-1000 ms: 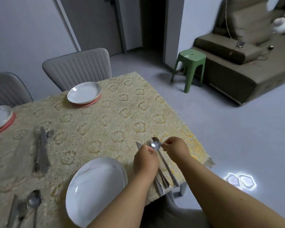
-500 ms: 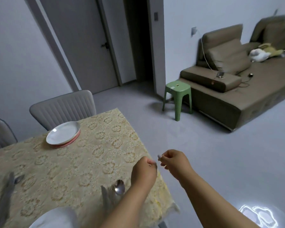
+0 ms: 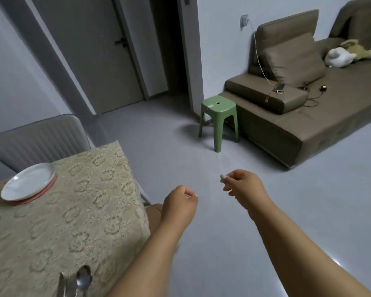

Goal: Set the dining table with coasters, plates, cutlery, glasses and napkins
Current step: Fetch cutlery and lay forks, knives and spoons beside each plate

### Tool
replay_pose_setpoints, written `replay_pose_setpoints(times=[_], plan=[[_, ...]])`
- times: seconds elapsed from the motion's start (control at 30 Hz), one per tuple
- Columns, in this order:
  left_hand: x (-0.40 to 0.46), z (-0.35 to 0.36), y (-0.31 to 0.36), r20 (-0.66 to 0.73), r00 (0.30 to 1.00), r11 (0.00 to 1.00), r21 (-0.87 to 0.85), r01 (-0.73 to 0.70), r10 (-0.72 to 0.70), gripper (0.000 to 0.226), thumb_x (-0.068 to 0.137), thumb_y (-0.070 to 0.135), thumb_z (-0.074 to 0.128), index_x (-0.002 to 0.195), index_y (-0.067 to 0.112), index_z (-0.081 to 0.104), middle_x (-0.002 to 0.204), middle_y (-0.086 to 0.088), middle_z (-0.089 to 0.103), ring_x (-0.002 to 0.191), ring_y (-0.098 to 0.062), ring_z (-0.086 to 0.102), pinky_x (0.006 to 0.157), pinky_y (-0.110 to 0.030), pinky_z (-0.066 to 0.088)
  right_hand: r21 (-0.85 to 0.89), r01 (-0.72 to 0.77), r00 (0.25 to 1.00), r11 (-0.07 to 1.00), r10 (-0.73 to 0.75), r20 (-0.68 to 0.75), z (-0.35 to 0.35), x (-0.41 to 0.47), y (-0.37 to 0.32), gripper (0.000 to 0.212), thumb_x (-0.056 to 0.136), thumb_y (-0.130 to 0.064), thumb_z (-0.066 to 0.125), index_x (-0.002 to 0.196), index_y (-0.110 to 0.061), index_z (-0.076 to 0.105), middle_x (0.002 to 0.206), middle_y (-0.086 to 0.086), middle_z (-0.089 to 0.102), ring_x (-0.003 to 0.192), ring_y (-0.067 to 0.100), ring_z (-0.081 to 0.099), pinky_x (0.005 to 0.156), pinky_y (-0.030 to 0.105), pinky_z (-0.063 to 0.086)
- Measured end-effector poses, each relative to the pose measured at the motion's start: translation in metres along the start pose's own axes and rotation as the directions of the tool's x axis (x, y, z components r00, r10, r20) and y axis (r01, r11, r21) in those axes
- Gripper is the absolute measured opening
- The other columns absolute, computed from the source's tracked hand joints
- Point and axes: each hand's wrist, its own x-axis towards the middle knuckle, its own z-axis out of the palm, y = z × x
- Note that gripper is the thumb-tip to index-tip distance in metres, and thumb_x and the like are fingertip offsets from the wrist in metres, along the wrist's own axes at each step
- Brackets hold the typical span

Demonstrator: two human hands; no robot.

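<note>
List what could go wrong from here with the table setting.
The spoon and the cutlery beside it lie close to the tablecloth edge; a passing arm might knock them off. The far plate sits on a red coaster near the table's edge by the chair, so a tug on the cloth might shift it.

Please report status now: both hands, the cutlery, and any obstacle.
Left hand and right hand curled, empty, off the table edge. Spoon lies on the tablecloth; plate sits on red coaster. Nothing in the way.
</note>
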Motion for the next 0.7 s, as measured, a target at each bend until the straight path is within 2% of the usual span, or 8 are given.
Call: replay_pose_setpoints(times=[0.23, 0.33, 0.43, 0.53, 0.7], plan=[[0.09, -0.001, 0.013, -0.04, 0.999, 0.999, 0.034, -0.016, 0.017, 0.011, 0.086, 0.029, 0.059, 0.076, 0.025, 0.058, 0.082, 0.008, 0.067, 0.079, -0.017, 0.067, 0.075, -0.033, 0.056, -0.066, 0.014, 0.994, 0.998, -0.006, 0.112, 0.008, 0.097, -0.022, 0.022, 0.09, -0.03, 0.062, 0.084, -0.009, 0.067, 0.073, 0.0, 0.068, 0.062, 0.011, 0.057, 0.058, 0.023, 0.043], [0.143, -0.004, 0.023, -0.048, 0.998, 0.99, 0.135, -0.033, 0.039, 0.013, 0.088, 0.029, 0.056, 0.076, 0.026, 0.055, 0.08, 0.011, 0.064, 0.077, -0.013, 0.064, 0.068, -0.026, 0.05, -0.111, 0.054, 0.992, 0.992, -0.04, 0.122, 0.013, 0.158, -0.046, 0.022, 0.09, -0.032, 0.061, 0.083, -0.011, 0.066, 0.074, 0.001, 0.068, 0.064, 0.011, 0.058, 0.059, 0.024, 0.043], [0.198, -0.013, 0.038, -0.043, 0.998, 0.973, 0.229, -0.04, 0.051, 0.014, 0.09, 0.026, 0.052, 0.077, 0.029, 0.055, 0.078, 0.013, 0.061, 0.074, -0.009, 0.06, 0.062, -0.025, 0.046, -0.105, 0.083, 0.99, 0.991, -0.071, 0.121, 0.024, 0.218, -0.078, 0.021, 0.091, -0.031, 0.061, 0.084, -0.011, 0.067, 0.076, 0.003, 0.068, 0.064, 0.011, 0.057, 0.058, 0.024, 0.043], [0.248, -0.024, 0.052, -0.056, 0.998, 0.964, 0.264, -0.021, 0.037, 0.012, 0.091, 0.026, 0.05, 0.084, 0.03, 0.059, 0.08, 0.014, 0.061, 0.076, -0.01, 0.06, 0.063, -0.025, 0.046, -0.075, 0.099, 0.986, 0.992, -0.088, 0.141, 0.043, 0.272, -0.107, 0.02, 0.091, -0.029, 0.06, 0.085, -0.011, 0.066, 0.077, 0.004, 0.068, 0.066, 0.012, 0.058, 0.063, 0.025, 0.046], [0.33, -0.042, 0.064, -0.122, 0.992, 0.957, 0.285, 0.055, -0.021, 0.012, 0.09, 0.029, 0.051, 0.087, 0.026, 0.062, 0.083, 0.012, 0.064, 0.08, -0.012, 0.062, 0.07, -0.03, 0.055, -0.078, 0.128, 0.963, 0.989, -0.106, 0.246, 0.088, 0.365, -0.144, 0.022, 0.091, -0.03, 0.061, 0.086, -0.009, 0.066, 0.075, 0.003, 0.067, 0.063, 0.011, 0.056, 0.06, 0.024, 0.044]])
